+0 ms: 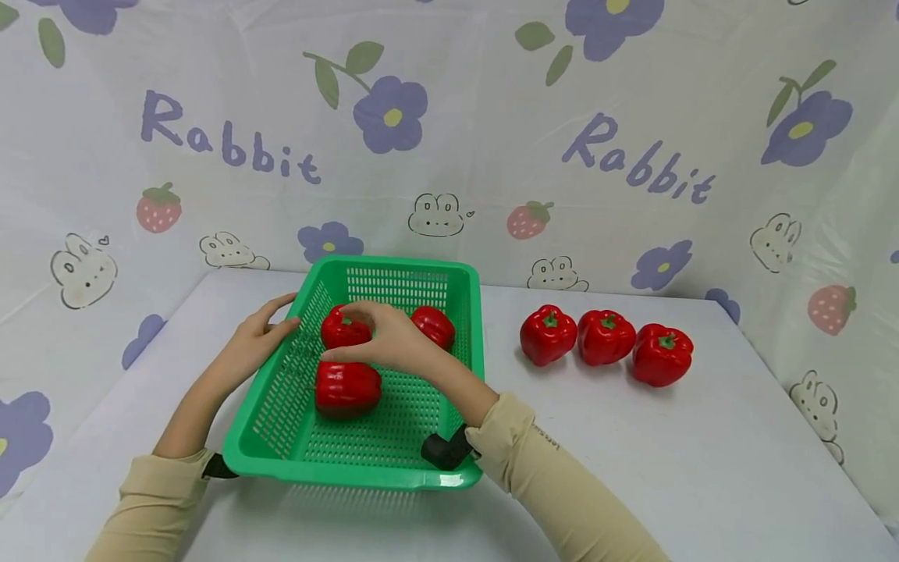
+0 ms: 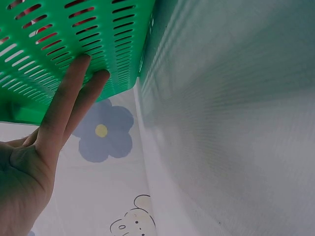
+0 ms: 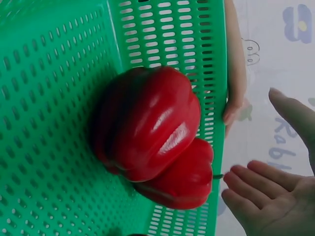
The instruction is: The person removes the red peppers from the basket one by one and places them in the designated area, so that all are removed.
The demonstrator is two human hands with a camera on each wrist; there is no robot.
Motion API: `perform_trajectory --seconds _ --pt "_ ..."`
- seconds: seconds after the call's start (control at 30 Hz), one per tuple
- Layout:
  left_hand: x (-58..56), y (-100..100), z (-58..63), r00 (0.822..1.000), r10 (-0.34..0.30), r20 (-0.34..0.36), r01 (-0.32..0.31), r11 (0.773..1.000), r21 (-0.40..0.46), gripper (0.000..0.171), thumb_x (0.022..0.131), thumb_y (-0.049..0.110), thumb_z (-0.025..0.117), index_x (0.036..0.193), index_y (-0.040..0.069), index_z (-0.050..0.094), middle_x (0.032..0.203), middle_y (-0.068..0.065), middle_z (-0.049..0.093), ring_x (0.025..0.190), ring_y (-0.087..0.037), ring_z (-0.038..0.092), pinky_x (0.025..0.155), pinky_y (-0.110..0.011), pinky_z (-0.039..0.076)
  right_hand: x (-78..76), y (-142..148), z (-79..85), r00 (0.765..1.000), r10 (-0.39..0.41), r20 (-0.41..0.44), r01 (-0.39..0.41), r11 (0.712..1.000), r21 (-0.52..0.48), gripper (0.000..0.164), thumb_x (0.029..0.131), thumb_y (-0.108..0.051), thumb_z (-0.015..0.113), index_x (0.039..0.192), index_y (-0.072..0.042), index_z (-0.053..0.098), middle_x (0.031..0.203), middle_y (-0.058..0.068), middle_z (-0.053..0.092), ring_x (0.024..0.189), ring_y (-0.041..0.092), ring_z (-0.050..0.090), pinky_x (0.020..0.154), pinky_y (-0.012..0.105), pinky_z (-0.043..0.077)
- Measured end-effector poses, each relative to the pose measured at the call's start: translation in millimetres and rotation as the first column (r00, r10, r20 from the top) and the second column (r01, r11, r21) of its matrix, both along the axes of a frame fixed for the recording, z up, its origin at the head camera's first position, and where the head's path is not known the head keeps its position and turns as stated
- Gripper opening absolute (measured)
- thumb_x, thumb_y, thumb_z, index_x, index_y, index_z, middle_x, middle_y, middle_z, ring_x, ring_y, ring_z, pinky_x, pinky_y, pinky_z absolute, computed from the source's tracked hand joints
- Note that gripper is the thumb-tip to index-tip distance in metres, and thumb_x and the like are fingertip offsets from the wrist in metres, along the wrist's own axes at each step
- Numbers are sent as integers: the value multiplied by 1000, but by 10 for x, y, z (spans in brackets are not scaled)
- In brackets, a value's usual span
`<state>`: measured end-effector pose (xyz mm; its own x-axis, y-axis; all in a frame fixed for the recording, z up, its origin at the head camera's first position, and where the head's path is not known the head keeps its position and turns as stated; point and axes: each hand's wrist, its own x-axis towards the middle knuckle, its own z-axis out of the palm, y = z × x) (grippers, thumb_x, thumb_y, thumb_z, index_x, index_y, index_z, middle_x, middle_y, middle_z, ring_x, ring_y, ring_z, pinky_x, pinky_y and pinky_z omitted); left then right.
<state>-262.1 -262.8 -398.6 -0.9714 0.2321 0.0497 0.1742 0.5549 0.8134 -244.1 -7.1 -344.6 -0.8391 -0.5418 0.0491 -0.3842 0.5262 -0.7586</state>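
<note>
Basket of green perforated plastic (image 1: 316, 472) holds three glossy red bell peppers (image 1: 349, 394); three matching peppers (image 1: 605, 343) sit at three o'clock on white desk (image 1: 632, 468). Left hand (image 1: 254, 343) touches its nine-o'clock side, straight-fingered; right hand (image 1: 395, 339) hovers above, fingers wide, empty. Low forearm (image 1: 470, 393) could bump basket, rolling contents.

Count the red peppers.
6: in the green basket, one pepper far left, one far right, one near left; on the table, three peppers in a row. The right hand may hide more.
</note>
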Motion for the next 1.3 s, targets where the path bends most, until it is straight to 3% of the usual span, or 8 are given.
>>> perform_trajectory --seconds 0.3,0.53,1.3 --pt "10 -6 -10 1000 0 1 0 1000 6 61 104 38 42 156 14 21 115 -31 66 80 -8 70 69 -28 57 -1 8 -61 990 102 100 -103 995 5 69 82 -34 76 141 -10 51 142 4 56 132 22 52 97 33 52" --pt "-9 -7 -9 1000 1 4 -1 1000 4 61 104 36 43 156 12 22 112 -32 66 76 -8 70 67 -29 58 -4 8 -102 983 122 139 -133 989 69 70 83 -31 75 142 -4 48 144 8 54 133 23 51 100 32 51" --pt "-8 1 27 1000 -2 13 1 1000 15 61 105 32 41 156 9 18 112 -32 66 73 -8 69 64 -29 57 4 -50 -207 986 121 112 -144 964 225 78 79 -37 80 143 -7 46 142 6 55 128 19 52 96 28 52"
